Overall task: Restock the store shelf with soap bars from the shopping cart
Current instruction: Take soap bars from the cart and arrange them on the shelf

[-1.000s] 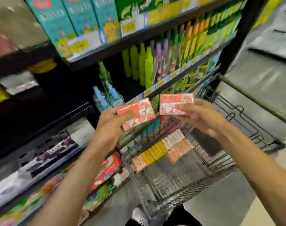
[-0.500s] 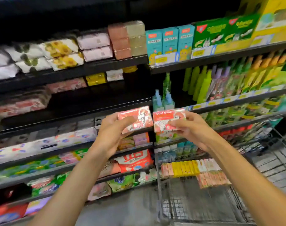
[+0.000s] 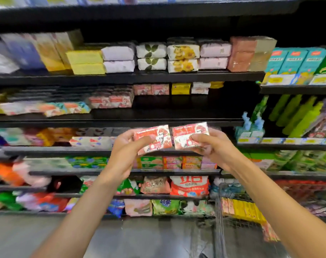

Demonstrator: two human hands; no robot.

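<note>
Red-and-white cardboard soap box [image 3: 152, 139] sits in the left hand [image 3: 127, 152], thumb curled across its front face, fingers behind it, box tilted a bit with its left end higher. Second red-and-white soap box with "Goat" lettering [image 3: 190, 135] is pinched in the right hand [image 3: 212, 146], thumb on the front, fingers wrapped round its right edge and back. Both boxes are held side by side, nearly touching, raised in front of the black metal store shelving [image 3: 158, 121]. Both forearms reach up from the bottom corners of the head view.

Matching red-and-white soap boxes [image 3: 151, 89] already stand on the shelf level above the hands, at the back, next to a yellow box [image 3: 180, 88] and a small white pack [image 3: 200, 88]; more red packs [image 3: 111, 100] sit to the left of them, blurred. Much of that shelf's front is bare black board. Top stocked shelf carries white paper-wrapped soap bars with leaf and flower prints [image 3: 167, 56], yellow blocks [image 3: 86, 62], pink and tan blocks [image 3: 251, 54]. Teal cartons [image 3: 296, 60] and lime green bottles [image 3: 296, 114] fill the shelving to the right.

Wire shopping cart [image 3: 220, 216] is at lower right, below the right forearm, with a row of yellow and pink soap bars [image 3: 242, 209] standing on edge inside. Lower shelves hold coloured bags, mostly blurred. Grey floor [image 3: 140, 239] along the bottom.
</note>
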